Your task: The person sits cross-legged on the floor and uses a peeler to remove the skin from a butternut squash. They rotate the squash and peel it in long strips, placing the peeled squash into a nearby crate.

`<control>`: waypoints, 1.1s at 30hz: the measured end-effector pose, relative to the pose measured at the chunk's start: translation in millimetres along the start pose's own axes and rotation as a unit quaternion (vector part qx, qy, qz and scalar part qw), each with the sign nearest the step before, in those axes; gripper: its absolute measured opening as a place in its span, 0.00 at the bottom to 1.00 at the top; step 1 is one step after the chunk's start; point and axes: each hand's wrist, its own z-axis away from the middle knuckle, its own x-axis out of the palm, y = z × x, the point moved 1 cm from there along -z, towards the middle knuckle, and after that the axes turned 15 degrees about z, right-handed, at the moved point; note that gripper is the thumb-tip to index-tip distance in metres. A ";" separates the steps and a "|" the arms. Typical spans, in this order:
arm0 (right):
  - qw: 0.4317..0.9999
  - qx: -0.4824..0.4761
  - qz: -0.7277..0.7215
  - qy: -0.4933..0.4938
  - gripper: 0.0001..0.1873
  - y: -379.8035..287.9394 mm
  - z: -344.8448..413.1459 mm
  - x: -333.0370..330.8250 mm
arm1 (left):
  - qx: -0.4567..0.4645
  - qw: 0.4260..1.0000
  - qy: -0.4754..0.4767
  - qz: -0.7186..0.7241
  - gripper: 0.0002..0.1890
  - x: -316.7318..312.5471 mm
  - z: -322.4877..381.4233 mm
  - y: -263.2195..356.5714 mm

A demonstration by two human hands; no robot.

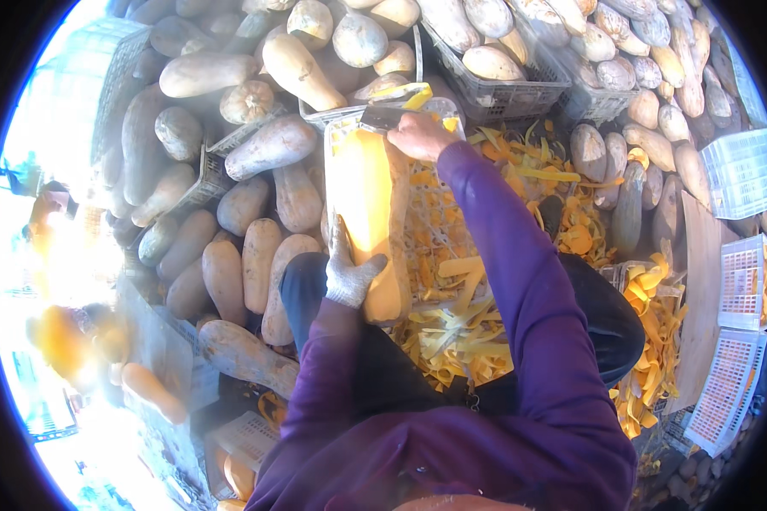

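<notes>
A long, partly peeled squash [367, 211] lies lengthwise before me, its near end towards my lap. Bright yellow flesh shows along its top and left, while tan rind remains on its right side. My left hand [350, 268], in a pale knit glove, grips the squash near its lower end, thumb across the top. At the far end, my bare right hand [424, 135] is closed around a peeling tool with a wide dark blade [381, 119]; its handle is hidden in the fist. A yellow peel strip [417, 97] rises just beyond the blade. Under the squash is a white plastic crate [434, 220].
Unpeeled squashes [243, 204] are piled at left and ahead. A dark crate [518, 96] of squashes stands ahead right. Peel strips [463, 338] lie between my legs, and more peelings [645, 338] heap at right beside a wooden board [700, 300]. White crates [744, 281] line the far right.
</notes>
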 end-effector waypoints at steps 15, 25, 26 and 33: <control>0.997 0.015 0.072 -0.028 0.17 -87.0 339.6 49.3 | 0.161 0.986 -0.019 -0.033 0.37 10.3 -19.2 -11.4; 0.987 -0.019 0.131 0.088 0.21 -10.5 208.7 -19.0 | 0.005 0.995 -0.051 0.084 0.50 20.8 21.1 -1.0; 0.994 0.067 0.086 -0.030 0.23 -14.0 160.2 -46.5 | 0.004 0.996 -0.047 0.074 0.50 17.9 21.2 2.0; 0.989 0.009 0.122 0.079 0.22 39.1 75.9 -4.7 | 0.039 0.993 -0.073 0.085 0.50 30.8 26.0 19.2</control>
